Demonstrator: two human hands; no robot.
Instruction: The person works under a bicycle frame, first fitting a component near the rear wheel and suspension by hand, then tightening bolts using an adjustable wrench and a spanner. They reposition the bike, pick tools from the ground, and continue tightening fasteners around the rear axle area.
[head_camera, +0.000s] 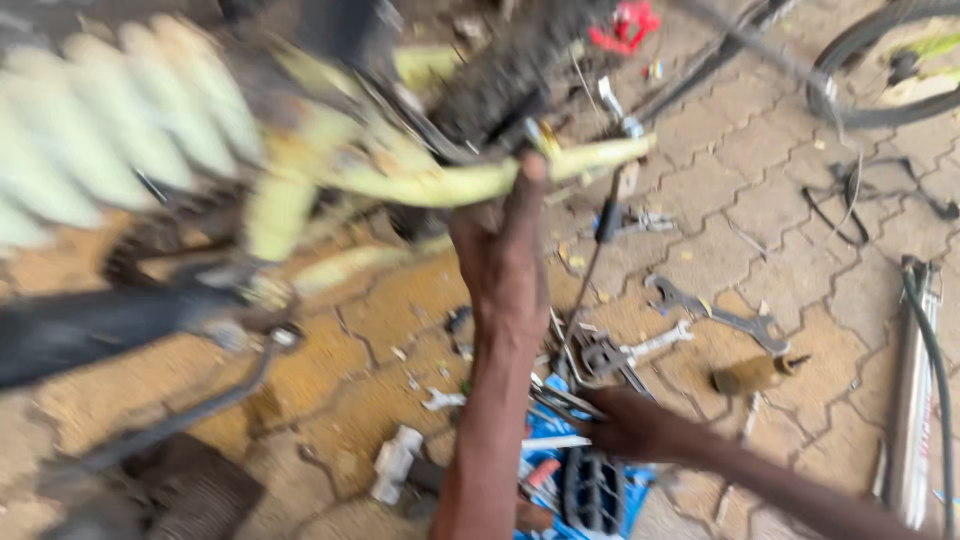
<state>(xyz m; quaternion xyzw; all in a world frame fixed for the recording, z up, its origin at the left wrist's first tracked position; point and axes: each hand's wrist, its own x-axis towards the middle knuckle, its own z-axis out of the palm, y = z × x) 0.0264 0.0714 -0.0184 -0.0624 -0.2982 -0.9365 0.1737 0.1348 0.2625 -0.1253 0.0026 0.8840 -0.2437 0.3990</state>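
The pale yellow-green bicycle frame (420, 180) fills the far left, blurred, above the paved ground (780, 200). The left hand (500, 250) is clenched on its chain stay, steadying it, while the right hand (630, 425) reaches low into the near pile of tools (580, 385) — whether it grips one, I cannot tell. The step looks like fetching a tool; next calls for a firm pick, perhaps the spanner (715, 312) lying just right.

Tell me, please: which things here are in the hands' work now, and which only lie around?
In hand:
- left hand grips the yellow bicycle frame
- right hand reaches into the tool pile

Lying about:
- double-ended spanner
- floor pump
- bicycle wheel
- red part
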